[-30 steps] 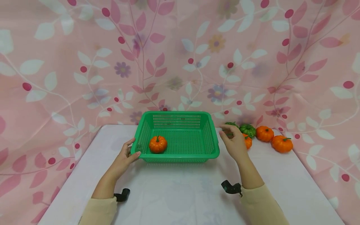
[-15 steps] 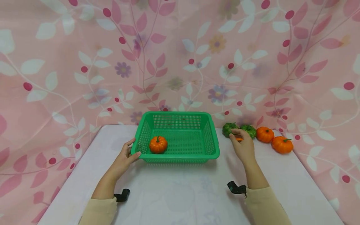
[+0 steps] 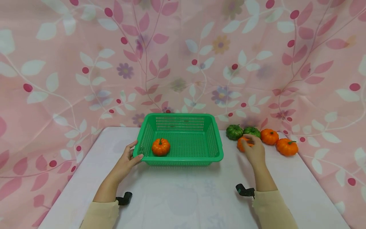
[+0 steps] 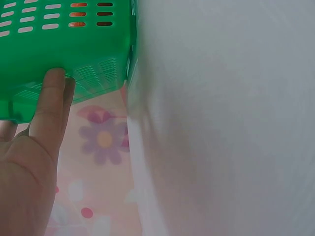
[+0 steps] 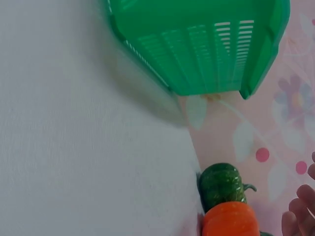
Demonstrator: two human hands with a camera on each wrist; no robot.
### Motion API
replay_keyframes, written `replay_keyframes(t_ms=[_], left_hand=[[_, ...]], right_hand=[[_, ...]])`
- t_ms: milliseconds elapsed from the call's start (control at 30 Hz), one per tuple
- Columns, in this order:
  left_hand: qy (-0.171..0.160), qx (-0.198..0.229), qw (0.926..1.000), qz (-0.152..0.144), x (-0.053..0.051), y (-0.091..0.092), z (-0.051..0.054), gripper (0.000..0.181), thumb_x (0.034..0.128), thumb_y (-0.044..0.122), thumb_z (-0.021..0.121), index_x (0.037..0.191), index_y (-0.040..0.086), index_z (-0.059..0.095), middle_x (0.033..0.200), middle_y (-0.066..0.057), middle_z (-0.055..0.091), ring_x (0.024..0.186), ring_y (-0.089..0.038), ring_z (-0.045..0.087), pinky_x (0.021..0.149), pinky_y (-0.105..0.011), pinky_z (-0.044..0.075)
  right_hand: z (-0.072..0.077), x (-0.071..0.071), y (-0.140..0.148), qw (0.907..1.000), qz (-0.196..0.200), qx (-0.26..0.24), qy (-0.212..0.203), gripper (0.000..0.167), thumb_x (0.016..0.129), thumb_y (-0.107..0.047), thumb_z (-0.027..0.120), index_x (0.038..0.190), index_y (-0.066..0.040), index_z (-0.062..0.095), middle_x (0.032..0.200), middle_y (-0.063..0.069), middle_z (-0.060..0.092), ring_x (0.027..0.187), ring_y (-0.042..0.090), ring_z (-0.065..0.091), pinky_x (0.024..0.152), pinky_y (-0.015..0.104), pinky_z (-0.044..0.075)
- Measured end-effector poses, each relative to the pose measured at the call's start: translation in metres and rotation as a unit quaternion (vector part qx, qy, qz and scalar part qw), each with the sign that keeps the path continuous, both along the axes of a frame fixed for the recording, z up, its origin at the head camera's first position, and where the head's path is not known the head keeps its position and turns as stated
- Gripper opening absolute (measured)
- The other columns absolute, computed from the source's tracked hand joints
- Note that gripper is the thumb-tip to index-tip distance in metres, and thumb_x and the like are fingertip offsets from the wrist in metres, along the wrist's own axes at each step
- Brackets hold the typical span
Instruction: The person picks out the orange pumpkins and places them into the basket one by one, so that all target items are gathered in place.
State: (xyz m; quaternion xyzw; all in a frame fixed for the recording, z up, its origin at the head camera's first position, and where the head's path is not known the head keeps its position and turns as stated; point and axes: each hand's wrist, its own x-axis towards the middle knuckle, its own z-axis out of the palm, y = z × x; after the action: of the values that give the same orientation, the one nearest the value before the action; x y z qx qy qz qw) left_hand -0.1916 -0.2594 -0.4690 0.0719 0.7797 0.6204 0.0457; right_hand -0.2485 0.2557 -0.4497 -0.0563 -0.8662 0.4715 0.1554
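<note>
1. Left hand: fingers extended, touching the near-left corner of the green, rectangular, slotted plastic basket.
2. Right hand: right of basket, fingers loosely bent, gripping nothing; sits above a glossy, round orange mini pumpkin on the white cloth-covered table.
3. Inside basket, left half: one ribbed orange pumpkin with green stem.
4. Right of basket, past its far-right side: two mottled dark-green round pumpkins, side by side.
5. Farthest right of basket: two squat, glossy orange pumpkins.
</note>
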Motion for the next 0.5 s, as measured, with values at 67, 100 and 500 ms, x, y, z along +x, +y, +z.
replay_keyframes(t_ms=[67, 100, 500], left_hand=[[-0.003, 0.000, 1.0000, 0.000, 0.000, 0.000, 0.000, 0.080, 0.1028, 0.024, 0.060, 0.161, 0.014, 0.006, 0.150, -0.030, 0.032, 0.132, -0.042, 0.045, 0.098, -0.024, 0.051], [-0.004, -0.001, 1.0000, 0.001, 0.000, 0.000, 0.000, 0.079, 0.1028, 0.024, 0.060, 0.161, 0.015, 0.006, 0.151, -0.030, 0.032, 0.132, -0.042, 0.045, 0.098, -0.024, 0.051], [-0.008, -0.011, 0.9999, 0.001, 0.001, 0.000, 0.003, 0.079, 0.1029, 0.026, 0.060, 0.160, 0.014, 0.006, 0.151, -0.029, 0.032, 0.126, -0.028, 0.051, 0.098, -0.024, 0.050]], right_hand=[[-0.001, 0.000, 0.003, 1.0000, -0.004, -0.003, -0.004, 0.040, 0.102, -0.027, 0.057, 0.133, -0.002, 0.060, 0.135, 0.021, 0.051, 0.120, 0.038, 0.050, 0.096, 0.048, 0.046], [-0.001, 0.000, 0.005, 0.9999, -0.005, -0.006, -0.008, 0.041, 0.102, -0.027, 0.057, 0.134, -0.002, 0.060, 0.136, 0.022, 0.050, 0.121, 0.038, 0.049, 0.098, 0.049, 0.046], [-0.011, -0.005, 0.026, 0.9984, -0.033, -0.012, -0.045, 0.044, 0.102, -0.028, 0.057, 0.137, -0.002, 0.058, 0.141, 0.024, 0.046, 0.126, 0.041, 0.046, 0.100, 0.053, 0.044]])
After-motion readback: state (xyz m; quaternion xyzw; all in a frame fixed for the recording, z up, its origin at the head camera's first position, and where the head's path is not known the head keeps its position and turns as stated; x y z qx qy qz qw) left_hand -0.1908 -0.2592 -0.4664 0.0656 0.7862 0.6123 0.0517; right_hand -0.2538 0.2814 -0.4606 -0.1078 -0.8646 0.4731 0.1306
